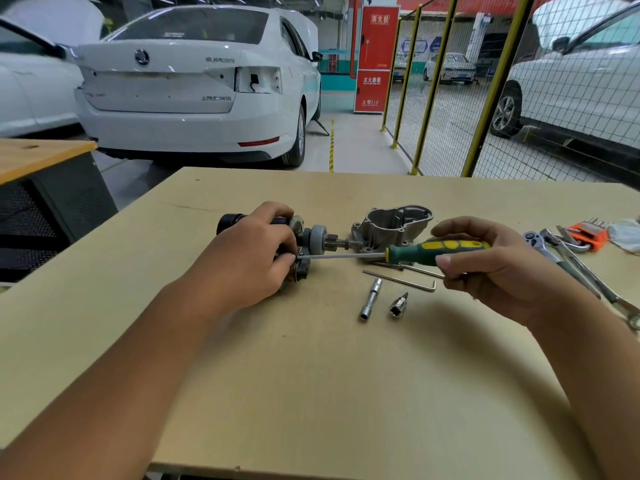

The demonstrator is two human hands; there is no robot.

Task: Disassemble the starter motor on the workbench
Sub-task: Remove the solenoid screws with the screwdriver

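Note:
The starter motor [311, 237] lies on its side on the workbench [311, 375], its pinion shaft pointing right. My left hand [249, 254] grips the motor body from above and hides most of it. My right hand [485, 268] holds a green and yellow screwdriver [436, 251] by the handle. Its thin shaft runs left, and the tip meets the motor's end plate by my left fingertips. The removed grey aluminium nose housing [391, 226] sits just behind the screwdriver shaft, its open side facing up.
A socket extension [370, 299], a small bit socket [398, 304] and an L-shaped hex key [401, 281] lie in front of the screwdriver. A ratchet and wrenches [571, 261] and an orange hex key set [588, 233] lie at the right edge. White cars and a yellow mesh fence stand beyond the bench.

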